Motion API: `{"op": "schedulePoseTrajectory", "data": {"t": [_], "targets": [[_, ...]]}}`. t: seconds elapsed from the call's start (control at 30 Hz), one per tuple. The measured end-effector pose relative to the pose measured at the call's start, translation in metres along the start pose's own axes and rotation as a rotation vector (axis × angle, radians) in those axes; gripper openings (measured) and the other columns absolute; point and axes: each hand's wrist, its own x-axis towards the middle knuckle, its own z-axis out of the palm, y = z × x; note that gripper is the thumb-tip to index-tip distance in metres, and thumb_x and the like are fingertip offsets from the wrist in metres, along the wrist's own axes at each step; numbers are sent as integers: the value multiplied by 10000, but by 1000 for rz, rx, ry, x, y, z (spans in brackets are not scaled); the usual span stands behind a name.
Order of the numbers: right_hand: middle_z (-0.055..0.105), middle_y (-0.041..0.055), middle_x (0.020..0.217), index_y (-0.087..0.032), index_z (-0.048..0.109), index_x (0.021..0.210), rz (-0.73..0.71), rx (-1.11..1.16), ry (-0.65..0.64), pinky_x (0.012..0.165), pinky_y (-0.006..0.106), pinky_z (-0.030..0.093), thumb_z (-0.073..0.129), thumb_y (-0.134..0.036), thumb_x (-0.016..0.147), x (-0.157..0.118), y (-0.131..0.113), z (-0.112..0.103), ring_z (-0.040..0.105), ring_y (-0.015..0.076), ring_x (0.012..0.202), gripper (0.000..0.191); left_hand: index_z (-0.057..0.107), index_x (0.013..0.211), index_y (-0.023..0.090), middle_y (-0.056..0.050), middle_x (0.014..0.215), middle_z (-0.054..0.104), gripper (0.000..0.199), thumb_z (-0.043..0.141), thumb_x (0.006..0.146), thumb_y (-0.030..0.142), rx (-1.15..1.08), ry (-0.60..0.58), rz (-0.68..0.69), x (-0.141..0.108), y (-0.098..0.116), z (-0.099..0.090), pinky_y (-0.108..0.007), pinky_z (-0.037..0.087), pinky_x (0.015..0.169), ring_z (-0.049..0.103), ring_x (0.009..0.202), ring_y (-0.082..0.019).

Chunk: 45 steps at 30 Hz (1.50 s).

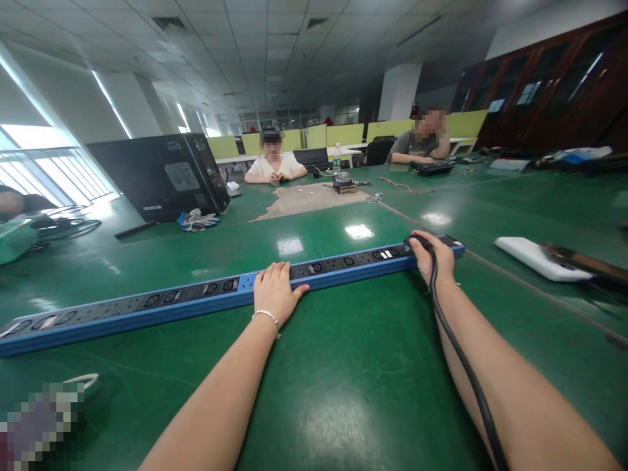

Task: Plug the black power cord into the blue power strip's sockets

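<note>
Black cable runs up past the right forearm to its plug, pinched between the right hand's thumb and fingers at the strip's right part; whether it is seated, I cannot tell. Lying across the table, the strip looks stiff, weighty and smooth, best held by its long sides, where the left hand rests, thumb spread; the cable looks bendy.

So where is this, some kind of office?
Probably an office space used as a workshop: low yellow-green partitions stand behind, while a computer tower and work gloves lie on the big green table.
</note>
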Motion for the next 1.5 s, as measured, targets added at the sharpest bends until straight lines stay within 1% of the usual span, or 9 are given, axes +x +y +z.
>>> {"op": "schedulePoseTrajectory", "data": {"t": [0.27,0.47,0.57,0.73,0.9,0.93,1.07,1.33,1.5], "targets": [[706,74,911,-208,686,991,7,-139,-52,850,389,472,518,-402,769,-1,-5,-1,641,240,846,340,486,1243,136,-124,1277,548,632,495,784,570,-1,16,14,0,-1,1,-415,298,1010,436,1220,-271],[707,70,918,-216,689,996,-82,-174,-237,825,389,487,517,-396,768,5,8,-9,646,244,853,338,478,1252,138,-123,1286,542,632,485,790,570,-3,10,22,0,-1,2,-415,295,1011,431,1224,-269],[707,70,919,-222,683,1018,-88,-194,-256,828,399,487,522,-398,765,3,11,-10,647,247,854,348,474,1258,145,-124,1293,536,635,478,790,575,3,2,13,0,0,1,-416,294,1013,428,1228,-271],[699,65,948,-213,687,977,-51,-75,-153,875,400,477,525,-418,766,1,8,-6,640,236,892,336,472,1261,153,-120,1300,531,626,472,794,571,8,-1,15,0,-1,2,-416,288,1017,424,1231,-270],[669,83,1028,-175,652,1030,12,86,241,908,390,464,457,-414,826,16,12,-15,613,214,961,370,467,1264,153,-126,1306,524,624,456,801,572,3,-8,19,0,-2,3,-420,279,1023,415,1239,-273],[668,84,1027,-169,648,1040,19,97,266,906,388,465,473,-409,819,19,14,-19,613,213,960,370,466,1265,156,-125,1306,524,623,454,802,572,2,-10,17,0,-2,3,-420,278,1023,414,1240,-272],[683,75,981,-170,659,1019,51,91,182,868,380,482,537,-396,772,23,25,-28,624,213,910,357,464,1267,166,-124,1305,525,610,452,804,563,-6,-8,10,0,-1,2,-422,277,1024,413,1241,-271],[700,61,842,-205,691,937,35,-74,-115,776,364,495,536,-397,742,20,31,-21,627,216,786,315,461,1272,176,-123,1311,520,601,463,803,551,-7,-22,5,-1,0,0,-426,278,1026,409,1248,-271],[691,62,890,-216,692,946,39,-147,-140,838,402,467,539,-396,733,18,35,-19,620,234,847,318,468,1265,162,-125,1310,520,612,463,800,559,-1,-21,11,0,-1,0,-420,282,1027,411,1248,-271]]}}
